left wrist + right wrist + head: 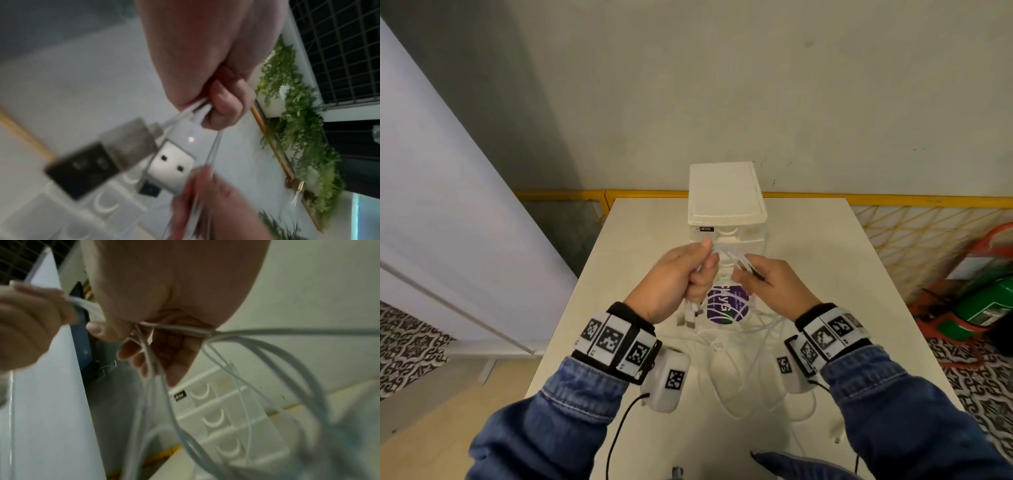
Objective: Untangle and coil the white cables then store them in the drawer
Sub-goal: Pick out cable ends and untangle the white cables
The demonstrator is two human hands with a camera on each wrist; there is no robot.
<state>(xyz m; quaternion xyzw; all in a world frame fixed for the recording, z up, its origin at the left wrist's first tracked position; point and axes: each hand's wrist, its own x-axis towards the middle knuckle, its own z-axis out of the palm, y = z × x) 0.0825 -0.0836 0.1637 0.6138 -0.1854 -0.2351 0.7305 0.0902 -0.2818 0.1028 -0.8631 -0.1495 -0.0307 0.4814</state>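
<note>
Both hands are raised over the table in front of a small white drawer unit (pixel 726 195). My left hand (pixel 688 274) is curled round a bunch of white cables (pixel 726 255), and their USB plugs (pixel 690 317) hang below the fist. The left wrist view shows those plugs (pixel 172 164) close up, dangling under the curled fingers (pixel 224 104). My right hand (pixel 760 277) pinches the same strands a short way to the right. Loose loops (pixel 267 386) trail from the right hand (pixel 148 335) down to the tabletop (pixel 739 377). The drawers (pixel 216 420) appear closed.
The white table (pixel 859 308) stands against a pale wall. A purple round sticker (pixel 726 306) lies on it below my hands. A yellow wire fence (pixel 914 222) and a green and orange object (pixel 983 301) are on the right. A white panel (pixel 441 205) is on the left.
</note>
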